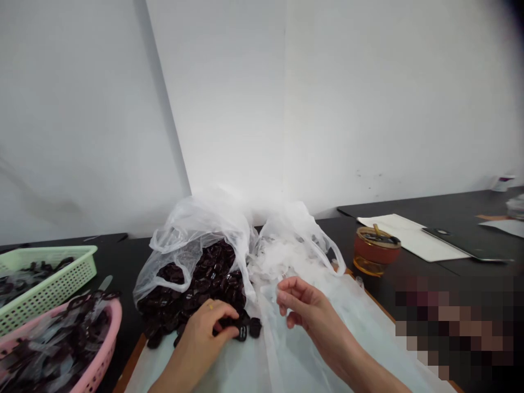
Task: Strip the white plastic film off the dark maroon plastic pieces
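Glossy, dark brownish-black pieces (213, 270) spill from an opened white plastic bag (170, 240). My left hand (204, 333) reaches into the front edge of this pile, its thumb and fingers curled round a small dark piece (242, 332) with pale marks. To the right, my right hand (305, 305) hovers over a pale sheet of plastic, thumb and fingertips pinched together. Whatever lies between those fingertips is too small or clear to make out. Behind it, a second white plastic bag (323, 240) holds whitish, translucent pieces (272, 259).
On the left, a green basket (82, 271) and a pink basket (110, 341) hold dark pieces in clear wrapping. An amber glass jar (374, 254), white papers (413, 240) and a black phone-like slab (462, 244) lie at right. A wall rises behind. A pixelated patch covers the lower right.
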Tool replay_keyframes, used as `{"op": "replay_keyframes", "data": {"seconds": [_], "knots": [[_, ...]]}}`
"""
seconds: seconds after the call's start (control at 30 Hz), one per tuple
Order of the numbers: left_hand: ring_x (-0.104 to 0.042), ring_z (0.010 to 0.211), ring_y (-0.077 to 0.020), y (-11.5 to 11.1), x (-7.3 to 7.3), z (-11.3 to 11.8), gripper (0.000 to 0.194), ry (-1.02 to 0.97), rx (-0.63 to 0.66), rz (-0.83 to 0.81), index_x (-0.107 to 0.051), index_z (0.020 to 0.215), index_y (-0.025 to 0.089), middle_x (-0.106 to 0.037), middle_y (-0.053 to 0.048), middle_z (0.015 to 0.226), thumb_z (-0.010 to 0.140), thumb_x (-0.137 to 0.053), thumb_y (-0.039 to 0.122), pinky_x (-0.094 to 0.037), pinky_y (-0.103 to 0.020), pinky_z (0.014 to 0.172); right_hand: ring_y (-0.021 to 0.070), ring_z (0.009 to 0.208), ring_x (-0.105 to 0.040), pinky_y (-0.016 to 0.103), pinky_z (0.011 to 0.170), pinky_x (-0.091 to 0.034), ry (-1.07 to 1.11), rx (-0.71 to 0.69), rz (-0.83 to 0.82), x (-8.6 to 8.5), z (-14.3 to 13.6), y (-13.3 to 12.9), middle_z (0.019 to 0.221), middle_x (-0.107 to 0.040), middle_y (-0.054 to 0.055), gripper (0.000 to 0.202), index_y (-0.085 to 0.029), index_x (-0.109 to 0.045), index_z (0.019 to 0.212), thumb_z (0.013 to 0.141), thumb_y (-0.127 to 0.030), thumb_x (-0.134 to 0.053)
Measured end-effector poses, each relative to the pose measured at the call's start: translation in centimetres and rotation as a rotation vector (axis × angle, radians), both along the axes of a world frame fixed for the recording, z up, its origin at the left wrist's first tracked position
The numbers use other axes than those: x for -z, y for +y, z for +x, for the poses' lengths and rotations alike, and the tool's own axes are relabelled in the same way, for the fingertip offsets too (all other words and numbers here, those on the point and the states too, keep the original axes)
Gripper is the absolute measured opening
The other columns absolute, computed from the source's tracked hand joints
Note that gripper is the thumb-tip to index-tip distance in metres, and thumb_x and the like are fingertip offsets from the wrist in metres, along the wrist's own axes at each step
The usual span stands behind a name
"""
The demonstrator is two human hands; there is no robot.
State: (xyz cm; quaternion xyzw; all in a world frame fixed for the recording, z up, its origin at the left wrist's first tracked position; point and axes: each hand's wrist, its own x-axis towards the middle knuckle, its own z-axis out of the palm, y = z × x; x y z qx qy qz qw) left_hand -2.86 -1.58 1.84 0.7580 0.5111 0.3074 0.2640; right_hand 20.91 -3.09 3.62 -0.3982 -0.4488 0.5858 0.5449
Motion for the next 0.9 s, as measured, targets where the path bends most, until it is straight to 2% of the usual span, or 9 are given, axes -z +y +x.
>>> {"op": "replay_keyframes", "data": {"seconds": [0.1,0.2,0.37,0.43,0.53,0.63,0.77,0.9], "knots": [[-0.058,0.094,-0.025,-0.4,0.0,0.8,0.02,0.113,0.095,0.027,-0.072,0.083,0.025,-0.072,-0.003,0.095,0.069,-0.068,0.011,-0.046,-0.034,0.078,0.0093,0.055,-0.051,0.019,0.049,-0.043,-0.065,0.005,0.021,0.1,-0.3,0.1,0.06,-0.057,-0.005,0.025,-0.018,-0.058,0.074,0.072,-0.036,-0.076],[-0.057,0.098,-0.0274,-0.6,0.0,0.9,0.02,0.145,0.117,0.052,-0.074,0.083,0.026,-0.073,-0.004,0.096,0.07,-0.068,0.012,-0.043,-0.038,0.087,0.0086,0.05,-0.05,0.021,0.049,-0.042,-0.147,-0.035,0.037,0.3,-0.6,0.2,0.055,-0.058,-0.004,0.025,-0.016,-0.062,0.072,0.07,-0.037,-0.076],[-0.059,0.098,-0.0295,-0.7,-0.2,0.7,0.021,0.113,0.118,0.051,-0.075,0.086,0.028,-0.075,-0.005,0.091,0.072,-0.067,0.014,-0.043,-0.039,0.083,0.0074,0.048,-0.05,0.021,0.051,-0.042,-0.208,-0.112,0.008,1.1,-0.9,0.5,0.056,-0.06,-0.004,0.023,-0.016,-0.07,0.073,0.066,-0.036,-0.077],[-0.061,0.092,-0.0284,-0.7,-0.1,0.8,0.019,-0.017,0.058,-0.004,-0.076,0.086,0.027,-0.074,-0.005,0.089,0.071,-0.07,0.016,-0.044,-0.039,0.081,0.0076,0.049,-0.05,0.021,0.051,-0.042,-0.213,-0.144,0.007,1.4,-1.0,0.5,0.058,-0.062,-0.003,0.022,-0.016,-0.072,0.073,0.066,-0.036,-0.078],[-0.066,0.083,-0.0248,-0.7,0.0,1.1,0.022,-0.478,-0.035,-0.258,-0.075,0.089,0.023,-0.075,-0.006,0.088,0.067,-0.076,0.025,-0.049,-0.036,0.075,0.0087,0.055,-0.052,0.022,0.055,-0.042,-0.198,-0.189,0.03,1.5,-1.1,0.2,0.065,-0.066,-0.002,0.025,-0.017,-0.074,0.079,0.06,-0.03,-0.083],[-0.068,0.083,-0.0208,-0.8,0.0,1.5,0.034,-0.885,-0.051,-0.517,-0.074,0.098,0.02,-0.076,-0.007,0.091,0.067,-0.08,0.033,-0.051,-0.031,0.076,0.0108,0.063,-0.054,0.023,0.061,-0.044,-0.247,-0.168,0.116,1.0,-1.4,-0.5,0.073,-0.068,-0.001,0.029,-0.018,-0.074,0.085,0.058,-0.021,-0.084],[-0.068,0.081,-0.0158,-1.3,-0.1,2.2,0.036,-1.034,-0.033,-0.636,-0.076,0.098,0.017,-0.078,-0.008,0.092,0.066,-0.083,0.033,-0.05,-0.027,0.08,0.0142,0.069,-0.059,0.024,0.065,-0.045,-0.449,-0.05,0.27,0.6,-1.7,-1.3,0.073,-0.069,0.0,0.011,-0.02,-0.075,0.084,0.074,-0.02,-0.071],[-0.068,0.082,-0.0169,-1.5,0.1,2.5,0.037,-1.005,-0.012,-0.641,-0.077,0.096,0.017,-0.079,-0.008,0.091,0.064,-0.084,0.035,-0.05,-0.027,0.081,0.0153,0.066,-0.062,0.023,0.061,-0.045,-0.568,-0.001,0.341,0.5,-1.8,-1.4,0.069,-0.072,0.002,0.011,-0.019,-0.075,0.078,0.079,-0.022,-0.065]]}}
